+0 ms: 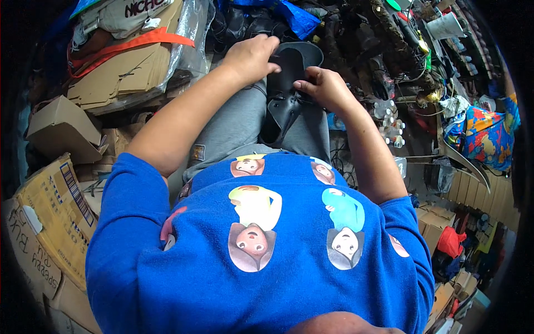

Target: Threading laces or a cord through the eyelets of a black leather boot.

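A black leather shoe upper (282, 114) lies along my lap, its toe part towards my waist. Past it stretches a wide, smooth black flap (293, 64) with a rounded far end. My left hand (251, 58) is at the flap's left edge, thumb and fingers apart; whether it touches the leather is hard to tell. With thumb and forefinger closed, my right hand (324, 88) pinches the right edge of the black piece near its middle. Any small thing between those fingers is hidden.
Flattened cardboard (128, 72) and an open carton (64, 129) are stacked at my left. Several clear bottles (389, 122) stand to my right, near a dark rack of tools and cords (384, 55). A colourful bag (489, 136) sits farther right.
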A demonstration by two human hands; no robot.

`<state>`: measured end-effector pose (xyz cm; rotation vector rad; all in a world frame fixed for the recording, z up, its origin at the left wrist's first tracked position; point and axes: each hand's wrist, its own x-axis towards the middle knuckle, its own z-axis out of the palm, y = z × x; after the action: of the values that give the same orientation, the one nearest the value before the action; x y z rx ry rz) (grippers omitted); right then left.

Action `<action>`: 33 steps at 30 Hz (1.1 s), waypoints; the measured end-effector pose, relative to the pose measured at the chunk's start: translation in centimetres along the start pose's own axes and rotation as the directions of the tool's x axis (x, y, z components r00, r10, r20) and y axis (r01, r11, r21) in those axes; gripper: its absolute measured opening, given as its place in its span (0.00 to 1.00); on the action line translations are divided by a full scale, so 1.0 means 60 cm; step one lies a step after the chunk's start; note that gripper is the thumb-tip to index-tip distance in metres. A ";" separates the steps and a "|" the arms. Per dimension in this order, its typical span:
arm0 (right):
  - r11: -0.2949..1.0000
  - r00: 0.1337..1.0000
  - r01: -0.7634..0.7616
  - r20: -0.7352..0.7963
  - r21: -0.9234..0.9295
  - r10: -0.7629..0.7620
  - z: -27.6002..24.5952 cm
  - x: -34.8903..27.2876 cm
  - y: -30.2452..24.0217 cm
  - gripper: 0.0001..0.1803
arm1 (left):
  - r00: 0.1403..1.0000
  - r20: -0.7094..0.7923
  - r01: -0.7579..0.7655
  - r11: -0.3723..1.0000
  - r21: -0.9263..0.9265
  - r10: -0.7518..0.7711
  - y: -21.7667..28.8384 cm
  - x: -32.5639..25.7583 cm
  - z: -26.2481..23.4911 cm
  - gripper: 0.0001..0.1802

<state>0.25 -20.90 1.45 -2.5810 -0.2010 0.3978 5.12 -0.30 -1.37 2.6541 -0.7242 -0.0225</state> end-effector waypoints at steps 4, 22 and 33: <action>0.988 0.964 0.126 -0.245 0.089 -0.101 -0.004 -0.028 -0.028 0.20 | 0.948 -0.087 -0.314 0.848 -0.428 0.307 0.016 0.014 -0.006 0.21; 0.956 0.986 0.167 -0.029 0.241 -0.165 -0.043 -0.080 0.006 0.07 | 0.831 0.293 -0.208 0.752 -0.626 0.473 -0.001 0.067 0.012 0.16; 0.990 0.990 0.144 0.003 -0.013 -0.144 -0.035 -0.059 -0.025 0.08 | 0.812 0.385 -0.182 0.817 -0.548 0.439 0.014 0.071 -0.019 0.12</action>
<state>-2.54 -21.38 4.79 -2.5595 -0.3893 0.3470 8.53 -2.63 0.35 2.0047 -1.1509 -0.7292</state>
